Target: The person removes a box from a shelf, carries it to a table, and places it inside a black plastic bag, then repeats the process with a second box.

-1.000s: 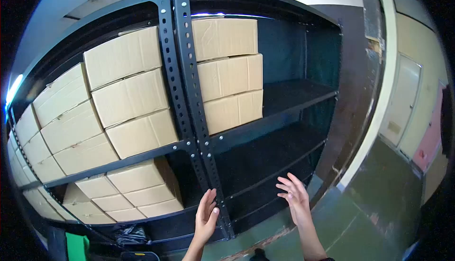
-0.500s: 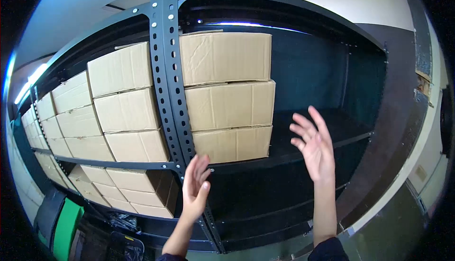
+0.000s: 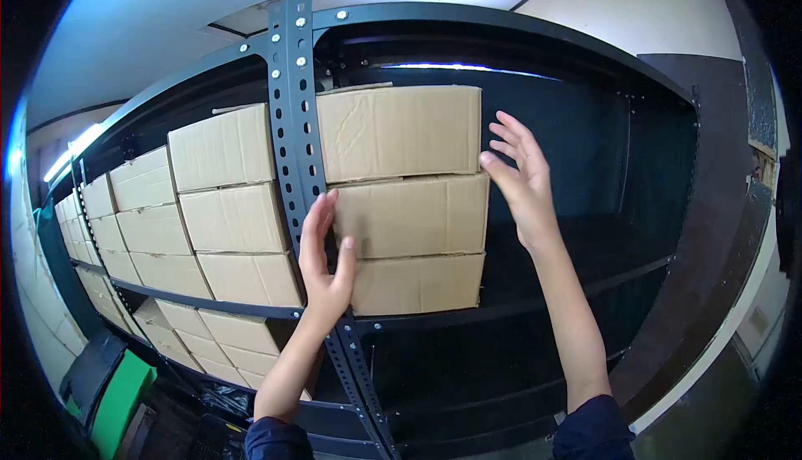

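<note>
Three plain cardboard boxes stand stacked on the shelf in front of me: a top box (image 3: 401, 132), a middle box (image 3: 413, 216) and a bottom box (image 3: 418, 284). My left hand (image 3: 327, 255) is raised before the metal post and the stack's left edge, fingers up and thumb apart, holding nothing. My right hand (image 3: 522, 176) is just right of the top box, fingers spread and thumb towards its right edge. Whether either hand touches a box cannot be made out, but neither grips one.
A perforated metal post (image 3: 296, 117) divides the rack. More cardboard boxes (image 3: 221, 147) fill the left bays on two levels. The shelf edge (image 3: 576, 280) runs to the right below the stack. A green object (image 3: 121, 397) lies at the lower left near the floor.
Both hands have risen towards the stack. My right hand has moved left, close to the top box's right side. The view has tilted up slightly, and the boxes appear lower.
</note>
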Demonstrator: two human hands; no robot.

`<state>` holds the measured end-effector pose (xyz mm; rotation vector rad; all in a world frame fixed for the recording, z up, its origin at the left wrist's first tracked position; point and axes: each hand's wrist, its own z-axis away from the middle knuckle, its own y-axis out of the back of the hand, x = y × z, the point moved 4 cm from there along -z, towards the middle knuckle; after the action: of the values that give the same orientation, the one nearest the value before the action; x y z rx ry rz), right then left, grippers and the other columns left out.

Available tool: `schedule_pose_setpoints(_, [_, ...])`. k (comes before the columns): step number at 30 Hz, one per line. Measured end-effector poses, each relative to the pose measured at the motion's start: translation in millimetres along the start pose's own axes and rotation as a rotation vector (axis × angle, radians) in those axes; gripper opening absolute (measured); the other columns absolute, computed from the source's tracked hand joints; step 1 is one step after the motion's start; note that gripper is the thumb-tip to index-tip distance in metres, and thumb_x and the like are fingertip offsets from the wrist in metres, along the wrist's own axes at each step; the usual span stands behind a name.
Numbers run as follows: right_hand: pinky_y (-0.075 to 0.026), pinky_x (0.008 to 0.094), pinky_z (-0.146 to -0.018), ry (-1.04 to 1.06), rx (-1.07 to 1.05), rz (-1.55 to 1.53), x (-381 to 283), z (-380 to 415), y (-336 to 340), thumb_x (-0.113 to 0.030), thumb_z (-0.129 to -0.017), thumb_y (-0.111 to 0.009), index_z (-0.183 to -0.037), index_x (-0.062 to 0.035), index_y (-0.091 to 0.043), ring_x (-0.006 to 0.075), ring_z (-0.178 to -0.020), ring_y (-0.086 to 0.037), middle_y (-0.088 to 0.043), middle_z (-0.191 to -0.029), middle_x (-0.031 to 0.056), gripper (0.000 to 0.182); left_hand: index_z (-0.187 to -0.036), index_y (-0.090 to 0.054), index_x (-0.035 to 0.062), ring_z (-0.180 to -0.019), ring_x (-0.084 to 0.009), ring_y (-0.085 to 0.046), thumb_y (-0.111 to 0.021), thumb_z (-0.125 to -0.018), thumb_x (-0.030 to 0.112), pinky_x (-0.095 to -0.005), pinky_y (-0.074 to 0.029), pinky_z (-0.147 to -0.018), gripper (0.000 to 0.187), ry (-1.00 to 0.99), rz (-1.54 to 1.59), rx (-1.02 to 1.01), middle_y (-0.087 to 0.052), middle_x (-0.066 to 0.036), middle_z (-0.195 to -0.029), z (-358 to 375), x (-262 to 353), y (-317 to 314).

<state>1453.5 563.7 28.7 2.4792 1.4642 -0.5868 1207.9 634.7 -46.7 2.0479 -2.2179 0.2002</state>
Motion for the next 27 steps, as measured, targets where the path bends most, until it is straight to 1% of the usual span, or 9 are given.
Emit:
schedule_pose_setpoints(1, [-0.042, 0.0416, -0.093, 0.044, 0.006, 0.117, 0.8, -3.5, -3.8, -0.024, -0.08, -0.068, -0.132, -0.004, -0.041, 0.0316, -0.117, -0.048, -0.045, -0.131, 0.0211, 0.062, -0.136, -0.031, -0.0041, -0.131, -0.0287, -0.034, -0.048, -0.082, -0.002, -0.0426, -0.021, -0.11, 0.056, -0.11, -0.218, -0.072, -0.039, -0.019, -0.139, -4.4, 3.2, 0.1])
schedule_pose_setpoints(2, [-0.04, 0.0454, -0.096, 0.033, -0.019, 0.163, 2.6, -8.3, -7.9, -0.031, -0.075, -0.073, -0.136, -0.0036, -0.033, 0.0377, -0.119, -0.045, -0.039, -0.134, 0.0259, 0.079, -0.135, -0.033, -0.0041, -0.132, -0.0304, -0.034, -0.05, -0.081, -0.002, -0.0426, -0.021, -0.11, 0.057, -0.197, -0.344, -0.103, -0.039, -0.019, -0.138, -7.6, 5.4, -1.8])
schedule_pose_setpoints(3, [-0.039, 0.0465, -0.097, 0.031, -0.027, 0.167, 5.5, -12.4, -12.5, -0.033, -0.073, -0.075, -0.138, -0.0037, -0.029, 0.0389, -0.12, -0.044, -0.037, -0.135, 0.0274, 0.085, -0.134, -0.034, -0.004, -0.132, -0.0322, -0.033, -0.052, -0.079, -0.001, -0.0425, -0.02, -0.11, 0.058, -0.283, -0.472, -0.136, -0.039, -0.02, -0.138, -9.8, 6.7, -4.4])
schedule_pose_setpoints(5, [-0.037, 0.0486, -0.099, 0.025, -0.043, 0.174, 16.3, -21.6, -22.2, -0.038, -0.069, -0.077, -0.141, -0.0038, -0.021, 0.0412, -0.122, -0.042, -0.034, -0.136, 0.0302, 0.097, -0.135, -0.035, -0.002, -0.133, -0.035, -0.031, -0.056, -0.077, 0.002, -0.0468, -0.018, -0.11, 0.061, -0.285, -0.51, -0.172, -0.038, -0.02, -0.139, -11.4, 3.5, -9.4])
schedule_pose_setpoints(6, [-0.035, 0.0486, -0.102, -0.029, -0.076, 0.186, 23.6, -30.2, -24.4, -0.042, -0.063, -0.081, -0.142, -0.0041, -0.012, 0.0418, -0.125, -0.039, -0.032, -0.136, 0.0325, 0.112, -0.135, -0.035, -0.0014, -0.133, -0.0351, -0.03, -0.056, -0.077, 0.003, -0.0482, -0.017, -0.11, 0.061, -0.278, -0.539, -0.189, -0.038, -0.02, -0.139, -11.9, 5.0, -12.1])
schedule_pose_setpoints(10, [-0.033, 0.0425, -0.105, -0.13, -0.156, 0.049, 27.3, -49.3, -28.0, -0.041, -0.057, -0.086, -0.143, -0.0059, -0.007, 0.0361, -0.127, -0.037, -0.029, -0.139, 0.0299, 0.122, -0.136, -0.035, 0.0011, -0.135, -0.0357, -0.028, -0.061, -0.077, 0.01, -0.0526, -0.016, -0.109, 0.065, -0.292, -0.541, -0.311, -0.035, -0.02, -0.141, -9.2, 11.0, -18.4])
schedule_pose_setpoints(13, [-0.031, 0.0416, -0.106, 0.068, -0.247, 0.138, 17.0, -48.8, -34.0, -0.036, -0.054, -0.088, -0.143, -0.0068, -0.004, 0.0335, -0.129, -0.035, -0.031, -0.138, 0.0262, 0.126, -0.135, -0.037, 0.0019, -0.136, -0.0362, -0.026, -0.064, -0.076, 0.015, -0.0527, -0.017, -0.108, 0.067, -0.356, -0.558, -0.398, -0.032, -0.02, -0.143, -6.5, 11.1, -21.6])
schedule_pose_setpoints(18, [-0.034, 0.041, -0.103, 0.039, -0.204, 0.087, 19.1, -48.9, -32.1, -0.03, -0.053, -0.089, -0.137, -0.0081, -0.018, 0.0306, -0.123, -0.041, -0.04, -0.131, 0.0205, 0.112, -0.134, -0.04, 0.0019, -0.135, -0.0364, -0.026, -0.065, -0.076, 0.017, -0.0529, -0.018, -0.108, 0.065, -0.359, -0.605, -0.416, -0.032, -0.02, -0.143, -5.5, 7.2, -23.7])
schedule_pose_setpoints(27, [-0.039, 0.0396, -0.099, 0.143, -0.077, 0.144, 14.1, -50.9, -0.1, -0.028, -0.055, -0.088, -0.136, -0.0087, -0.029, 0.0284, -0.118, -0.046, -0.046, -0.127, 0.0167, 0.101, -0.135, -0.037, 0.0004, -0.135, -0.0353, -0.028, -0.064, -0.077, 0.017, -0.0494, -0.021, -0.108, 0.067, -0.31, -0.57, -0.446, -0.033, -0.021, -0.143, -2.3, 0.1, -12.9])
